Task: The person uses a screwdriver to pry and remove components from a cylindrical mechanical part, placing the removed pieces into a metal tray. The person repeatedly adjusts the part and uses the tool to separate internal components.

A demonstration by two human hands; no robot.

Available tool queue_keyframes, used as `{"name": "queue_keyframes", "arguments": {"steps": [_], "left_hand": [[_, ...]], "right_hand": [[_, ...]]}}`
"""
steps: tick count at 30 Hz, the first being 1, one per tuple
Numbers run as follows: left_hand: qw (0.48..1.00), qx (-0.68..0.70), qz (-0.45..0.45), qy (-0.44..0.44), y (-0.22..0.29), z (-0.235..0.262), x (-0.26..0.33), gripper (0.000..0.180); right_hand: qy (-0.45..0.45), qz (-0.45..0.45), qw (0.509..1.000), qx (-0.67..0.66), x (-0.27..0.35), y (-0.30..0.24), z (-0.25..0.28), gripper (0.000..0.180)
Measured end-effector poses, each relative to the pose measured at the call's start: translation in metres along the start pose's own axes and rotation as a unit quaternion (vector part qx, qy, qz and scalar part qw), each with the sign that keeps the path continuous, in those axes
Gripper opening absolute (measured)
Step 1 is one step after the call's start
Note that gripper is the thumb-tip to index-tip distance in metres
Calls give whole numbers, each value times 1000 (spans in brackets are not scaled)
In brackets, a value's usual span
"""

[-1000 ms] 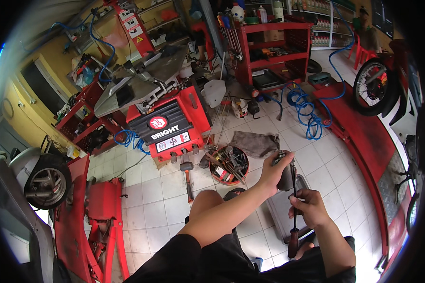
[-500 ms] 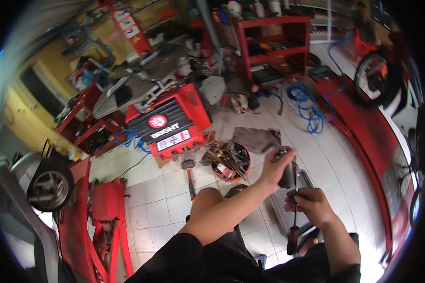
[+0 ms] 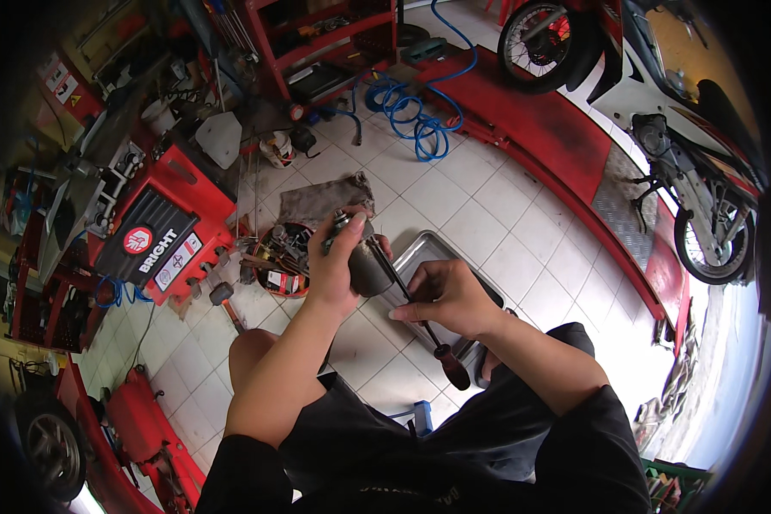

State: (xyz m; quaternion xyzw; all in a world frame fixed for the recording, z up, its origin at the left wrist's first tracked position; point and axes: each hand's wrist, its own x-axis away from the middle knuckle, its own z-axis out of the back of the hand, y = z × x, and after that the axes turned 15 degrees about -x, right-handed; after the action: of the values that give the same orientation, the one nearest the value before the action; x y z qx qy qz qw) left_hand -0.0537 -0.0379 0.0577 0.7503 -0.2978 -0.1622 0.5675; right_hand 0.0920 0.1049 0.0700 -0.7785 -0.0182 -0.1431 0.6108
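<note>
Screwdriver (image 3: 420, 321) slants, tip up-left against dark cylindrical part (image 3: 367, 265); right hand (image 3: 444, 295) grips shaft, left hand (image 3: 336, 267) clasps part.

Left of the grey rag (image 3: 327, 199) stands a red machine (image 3: 164, 230), with a blue coiled hose (image 3: 411, 120) behind and a motorcycle (image 3: 685, 163) far right.

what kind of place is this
Most likely a motorcycle repair workshop: a motorcycle is parked on a red ramp, a red machine stands nearby, and a coiled blue air hose lies on the tiled floor.
</note>
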Motion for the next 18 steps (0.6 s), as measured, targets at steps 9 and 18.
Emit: {"name": "queue_keyframes", "arguments": {"steps": [9, 18], "left_hand": [[989, 120, 90, 5, -12, 4, -9, 34], [989, 123, 65, 41, -7, 4, -12, 34]], "right_hand": [[18, -5, 999, -34, -4, 1, 2, 30], [0, -6, 999, -36, 2, 0, 2, 28]]}}
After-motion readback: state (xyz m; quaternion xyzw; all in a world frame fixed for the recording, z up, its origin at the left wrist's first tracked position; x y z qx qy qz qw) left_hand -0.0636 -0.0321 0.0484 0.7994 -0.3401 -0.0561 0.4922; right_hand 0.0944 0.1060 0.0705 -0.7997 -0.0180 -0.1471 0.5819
